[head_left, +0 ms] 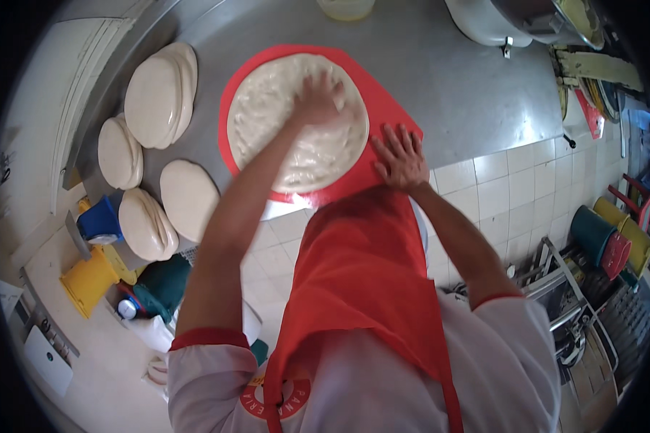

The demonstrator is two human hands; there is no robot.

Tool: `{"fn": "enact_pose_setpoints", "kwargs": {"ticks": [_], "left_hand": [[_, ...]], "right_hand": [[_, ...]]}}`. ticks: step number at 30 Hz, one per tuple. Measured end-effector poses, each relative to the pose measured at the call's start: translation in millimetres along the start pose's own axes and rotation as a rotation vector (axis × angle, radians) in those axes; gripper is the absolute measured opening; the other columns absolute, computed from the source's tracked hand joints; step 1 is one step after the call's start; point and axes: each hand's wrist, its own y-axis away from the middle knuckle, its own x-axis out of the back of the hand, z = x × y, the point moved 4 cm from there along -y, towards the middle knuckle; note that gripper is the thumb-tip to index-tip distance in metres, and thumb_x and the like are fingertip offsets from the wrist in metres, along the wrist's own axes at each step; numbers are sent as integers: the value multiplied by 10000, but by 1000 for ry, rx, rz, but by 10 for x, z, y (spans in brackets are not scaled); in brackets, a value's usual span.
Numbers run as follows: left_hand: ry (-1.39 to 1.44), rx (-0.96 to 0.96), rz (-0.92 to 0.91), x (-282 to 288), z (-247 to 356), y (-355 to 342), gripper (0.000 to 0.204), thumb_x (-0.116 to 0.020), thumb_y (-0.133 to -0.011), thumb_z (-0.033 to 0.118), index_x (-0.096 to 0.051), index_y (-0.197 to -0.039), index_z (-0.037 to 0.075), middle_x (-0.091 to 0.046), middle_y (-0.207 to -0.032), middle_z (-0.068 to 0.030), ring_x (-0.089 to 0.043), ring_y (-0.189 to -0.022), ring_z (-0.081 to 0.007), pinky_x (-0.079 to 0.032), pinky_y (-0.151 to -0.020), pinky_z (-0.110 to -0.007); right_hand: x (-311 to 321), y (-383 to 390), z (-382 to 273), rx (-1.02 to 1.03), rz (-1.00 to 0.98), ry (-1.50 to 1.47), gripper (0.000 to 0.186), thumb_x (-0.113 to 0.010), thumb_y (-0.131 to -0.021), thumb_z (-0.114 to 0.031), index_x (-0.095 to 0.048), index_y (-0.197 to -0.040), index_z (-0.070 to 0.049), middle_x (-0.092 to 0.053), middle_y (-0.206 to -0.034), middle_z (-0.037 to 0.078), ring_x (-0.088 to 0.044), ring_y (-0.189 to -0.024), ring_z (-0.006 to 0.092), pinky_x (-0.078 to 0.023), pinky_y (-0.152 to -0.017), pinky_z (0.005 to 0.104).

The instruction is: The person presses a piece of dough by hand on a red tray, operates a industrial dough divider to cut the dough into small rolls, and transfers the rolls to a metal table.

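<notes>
- Far left on my feed: yellow bin sat low, blue tub just above it in view, green bin off to its right.
- Small dough stack: flattened pale pieces, layered, on the left part of the metal table.
- Lower dough stack: layered too, pieces slightly offset, toward my operator's side.
- Large dough stack: set farther back, bigger pieces, close beside the small one.
- Single dough piece: smooth oval, just right of the lower stack.
- Dough round: lay flat on the red board, left of the board's right-hand end. Surface was dimpled all over, wet-looking shine.
- Left hand: over the right half of the round, palm down, fingers looked spread wide. Motion blur; I couldn't tell how hard it pressed, if at all.
- White container: at the table's back, cut off by the top of my view.
- Red apron: its top end met the board's near edge in view.
- Right hand: palm down on the board's right end, fingers wide, apart from the dough.
- Far right: metal frame stood on the floor, teal bucket above it in view.
</notes>
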Motion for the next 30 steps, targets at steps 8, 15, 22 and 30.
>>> {"fn": "enact_pose_setpoints", "kwargs": {"ticks": [8,15,22,30], "left_hand": [[-217,-68,288,-575,233,366,1155,-554,-652,836,-257,-1504,116,-96,-1601,-72,-33,-1427,-491,-214,-1020,-746],[12,111,314,-1011,127,1007,1107,-572,-697,792,-267,-1497,89,-143,-1588,-124,-69,-1437,-462,-171,-1080,-691],[231,246,206,-1390,51,1486,1173,-650,-669,749,-189,-1519,85,-51,-1586,-199,-3,-1428,-499,-135,-1097,-676],[477,270,423,-1198,-333,1780,1137,-692,-658,710,-251,-1502,89,-127,-1573,-208,-51,-1424,-503,-222,-1141,-539]], "right_hand": [[10,8,-42,21,52,-27,588,-551,-878,-431,-418,-1434,-294,-292,-1547,68,-268,-1412,351,-210,-1138,543],[-36,9,-110,48,-5,15,604,-532,-882,-485,-388,-1448,-330,-248,-1568,47,-236,-1429,334,-175,-1152,542],[-80,15,-137,63,-46,26,603,-479,-907,-526,-333,-1469,-364,-203,-1584,6,-174,-1453,317,-135,-1170,527],[-54,7,-63,61,-79,31,611,-448,-923,-529,-278,-1488,-369,-178,-1590,2,-153,-1458,308,-119,-1176,523]]}}
